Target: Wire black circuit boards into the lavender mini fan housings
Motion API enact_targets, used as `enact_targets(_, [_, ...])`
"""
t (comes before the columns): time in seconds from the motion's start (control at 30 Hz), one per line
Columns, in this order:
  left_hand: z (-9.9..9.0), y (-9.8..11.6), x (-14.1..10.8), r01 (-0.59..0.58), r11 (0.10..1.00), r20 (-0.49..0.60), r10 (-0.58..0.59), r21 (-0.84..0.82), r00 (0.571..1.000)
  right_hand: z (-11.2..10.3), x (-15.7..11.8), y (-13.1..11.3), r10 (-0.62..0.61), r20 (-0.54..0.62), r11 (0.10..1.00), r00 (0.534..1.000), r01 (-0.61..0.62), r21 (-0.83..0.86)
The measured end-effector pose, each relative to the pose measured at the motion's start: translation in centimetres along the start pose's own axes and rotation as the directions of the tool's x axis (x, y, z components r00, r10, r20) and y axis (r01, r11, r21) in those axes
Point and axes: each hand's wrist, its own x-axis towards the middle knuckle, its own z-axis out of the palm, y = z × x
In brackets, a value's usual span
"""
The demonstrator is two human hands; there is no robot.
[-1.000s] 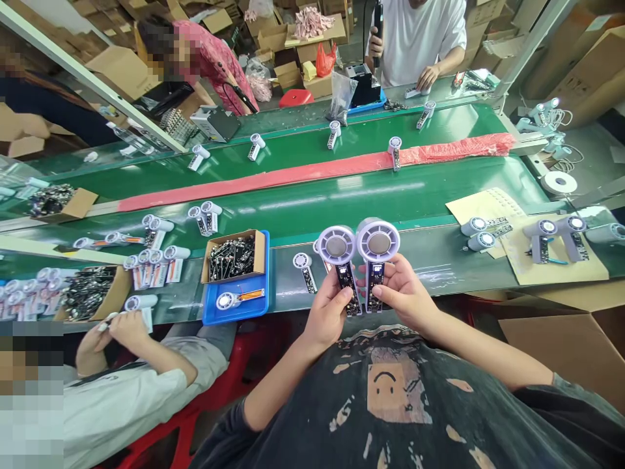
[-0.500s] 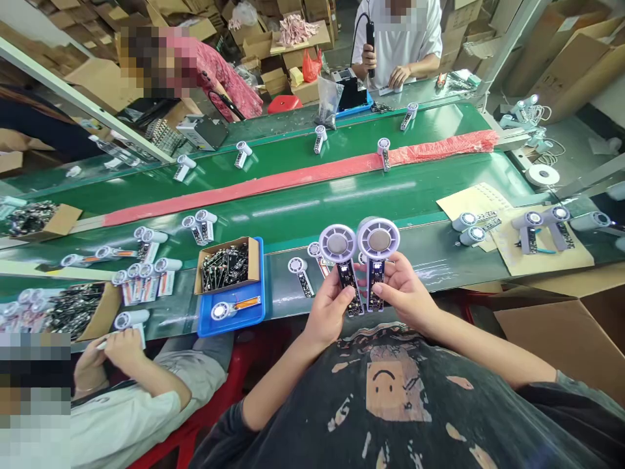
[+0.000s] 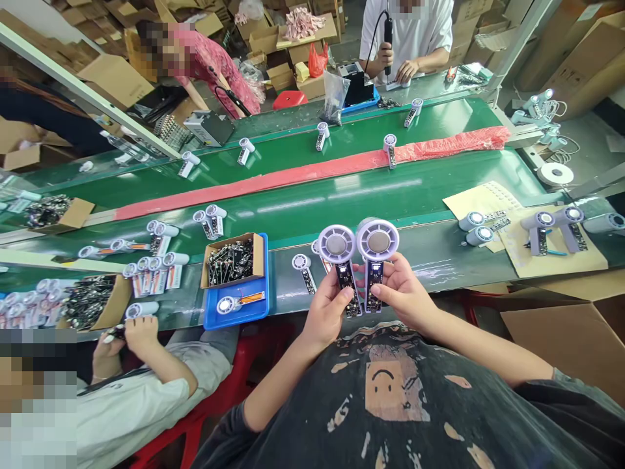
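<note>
In front of my chest, my left hand [image 3: 326, 309] is closed around the handle of a small handheld fan [image 3: 336, 245] with a round lilac head. My right hand [image 3: 404, 294] grips a second, similar fan [image 3: 377, 241] beside it. Both stand upright, heads side by side and grilles toward me. Their handles are uncovered, showing dark circuit boards with a small white light near the top. My thumbs rest on the lower boards. Behind them on the bench lies another fan [image 3: 301, 263]; one more is mostly hidden behind the left fan.
Left of me, a blue tray [image 3: 211, 319] bears a cardboard box [image 3: 258, 257] of circuit boards and a fan with an orange battery [image 3: 252, 298]. More fans lie on yellow paper [image 3: 522, 260] at right. Beyond runs a green belt [image 3: 288, 218]. Co-workers sit left and opposite.
My view has shifted slightly, so the bench appears a little to the right. Both fans stay in my hands, almost unmoved. The left co-worker's hands now hold a small dark piece.
</note>
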Motion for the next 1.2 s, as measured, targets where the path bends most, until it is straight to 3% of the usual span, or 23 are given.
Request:
enact_targets(0.3, [0.0, -0.3, 0.1, 0.012, 1.000, -0.037, -0.012, 0.011, 0.999, -0.1, -0.1, 0.5, -0.007, -0.017, 1.000, 1.000, 0.007, 0.008])
enact_targets(0.53, [0.1, -0.9, 0.0, -0.011, 0.998, 0.029, 0.010, 0.066, 1.000, -0.4, -0.6, 0.2, 0.008, -0.016, 1.000, 1.000, -0.008, 0.013])
enact_targets(0.8, [1.8, -0.7, -0.3, -0.033, 0.992, 0.074, 0.024, 0.119, 0.997, -1.4, -1.5, -0.6, -0.013, -0.024, 0.999, 1.000, 0.014, 0.040])
enact_targets(1.07, [4.4, -1.5, 0.0, -0.082, 0.986, 0.013, 0.081, 0.148, 0.997, -3.5, -1.3, -2.2, 0.013, 0.044, 0.999, 0.999, -0.015, 0.046])
enact_targets(1.13, [4.9, -2.5, 0.5, -0.046, 0.987, -0.030, 0.051, 0.154, 0.998, -4.8, -1.1, -2.3, 0.049, 0.047, 0.998, 0.998, -0.051, 0.029])
enact_targets(1.2, [5.1, -4.0, 1.0, 0.068, 0.989, -0.107, -0.054, 0.129, 0.993, -7.2, -1.1, -2.1, 0.134, 0.015, 0.991, 0.991, -0.134, -0.015])
